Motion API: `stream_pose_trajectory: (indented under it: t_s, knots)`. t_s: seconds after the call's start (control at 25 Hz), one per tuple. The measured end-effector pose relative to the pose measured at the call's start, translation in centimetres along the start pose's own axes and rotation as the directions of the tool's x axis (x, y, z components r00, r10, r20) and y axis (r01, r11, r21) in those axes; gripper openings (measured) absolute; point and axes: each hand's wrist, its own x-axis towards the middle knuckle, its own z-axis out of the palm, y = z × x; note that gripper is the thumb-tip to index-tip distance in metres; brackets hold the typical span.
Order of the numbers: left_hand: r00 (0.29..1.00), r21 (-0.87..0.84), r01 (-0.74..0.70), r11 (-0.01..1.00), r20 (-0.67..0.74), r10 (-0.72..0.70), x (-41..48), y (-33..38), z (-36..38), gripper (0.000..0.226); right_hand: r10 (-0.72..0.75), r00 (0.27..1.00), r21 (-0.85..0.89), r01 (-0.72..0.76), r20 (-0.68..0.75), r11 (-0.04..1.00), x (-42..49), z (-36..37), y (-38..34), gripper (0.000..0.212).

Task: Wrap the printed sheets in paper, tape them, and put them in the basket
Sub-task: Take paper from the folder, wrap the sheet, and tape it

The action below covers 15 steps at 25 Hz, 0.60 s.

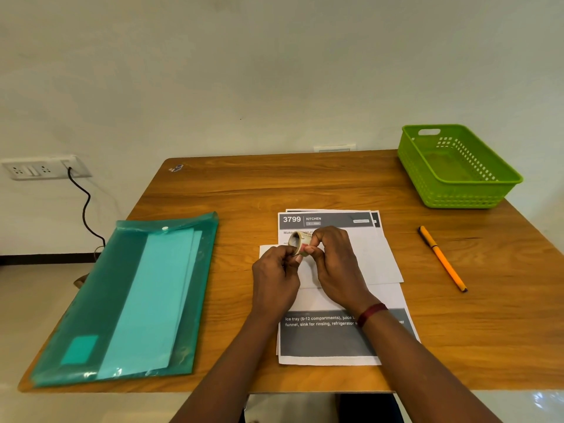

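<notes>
The printed sheets lay on the tabletop, near the middle of its front edge. To their left, toward the front-left corner, lay the folder, with sheets inside it. The pen lay to the right of the printed sheets, near the right edge. The basket stood on the far-right corner, behind the pen. Above the far part of the printed sheets, the left hand and the right hand held the tape roll between them.

We see left hand and right hand pinching a tape roll above the printed sheets. White paper lies across them. Green basket at far-right corner, orange pen right, teal folder left.
</notes>
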Motion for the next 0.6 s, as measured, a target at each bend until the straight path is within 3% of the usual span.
stream_pose_trajectory:
  t_s: [0.32, 0.6]
  knots:
    - [0.999, 0.013, 0.038, 0.999, 0.015, -0.038, 0.03, 0.07, 0.02, 0.009, -0.003, 0.999, 0.015, 0.003, -0.04, 1.0, -0.16, 0.16, 0.18, 0.017]
    - [0.999, 0.044, -0.03, 0.999, 0.037, 0.028, 0.03, -0.04, -0.02, 0.008, 0.015, 0.999, 0.073, -0.012, -0.034, 0.997, -0.1, -0.04, 0.41, 0.013]
